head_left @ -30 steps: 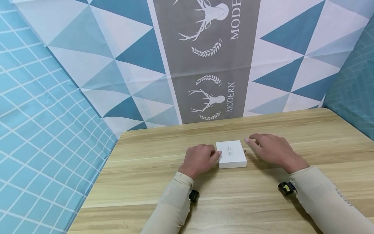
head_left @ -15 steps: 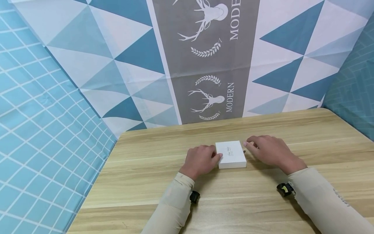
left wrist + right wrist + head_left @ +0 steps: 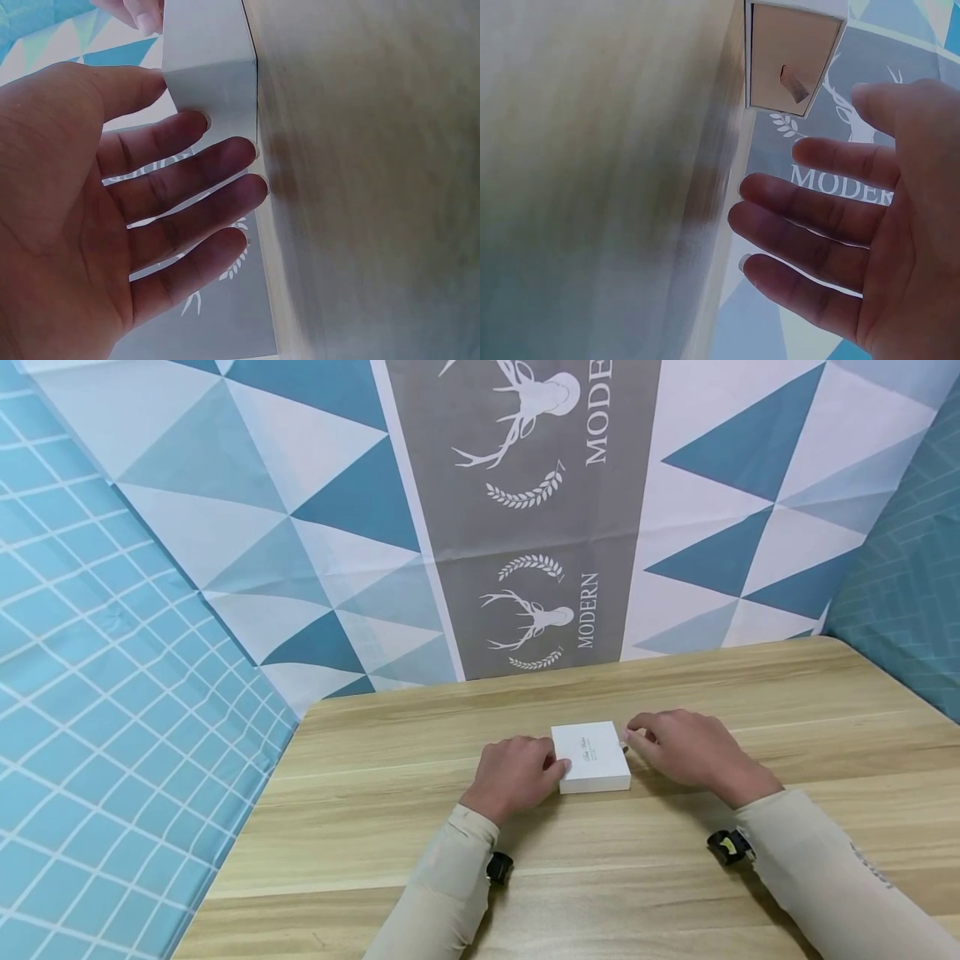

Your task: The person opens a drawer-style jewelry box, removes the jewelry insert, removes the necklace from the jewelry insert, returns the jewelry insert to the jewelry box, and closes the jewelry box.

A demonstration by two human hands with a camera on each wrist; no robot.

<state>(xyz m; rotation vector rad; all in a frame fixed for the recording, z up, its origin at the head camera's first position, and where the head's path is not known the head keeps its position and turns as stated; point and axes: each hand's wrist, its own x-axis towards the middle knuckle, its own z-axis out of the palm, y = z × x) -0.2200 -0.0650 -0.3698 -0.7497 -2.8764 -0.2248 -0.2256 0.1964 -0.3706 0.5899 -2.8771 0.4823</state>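
A flat white drawer box (image 3: pixel 592 756) with small printed lettering lies on the wooden table. My left hand (image 3: pixel 516 775) is at its left side, the thumb resting on the top edge. In the left wrist view the index fingertip (image 3: pixel 196 121) touches the box's end, while the other fingers stay loosely extended. A short brown ribbon tab (image 3: pixel 795 86) sticks out of the beige drawer front (image 3: pixel 769 45) in the right wrist view. Close to that tab, my right hand (image 3: pixel 690 750) has thumb and fingers apart, holding nothing.
The wooden table (image 3: pixel 600 877) reaches back to a patterned wall covering (image 3: pixel 540 527) with deer heads and triangles. Blue tiled-pattern cloth (image 3: pixel 112 652) hangs on the left, and a teal covering (image 3: pixel 907 585) on the right. A black strap device sits at each wrist.
My right hand has come slightly left and down, nearer the ribbon tab. The left hand stays at the box, its thumb still on the top edge.
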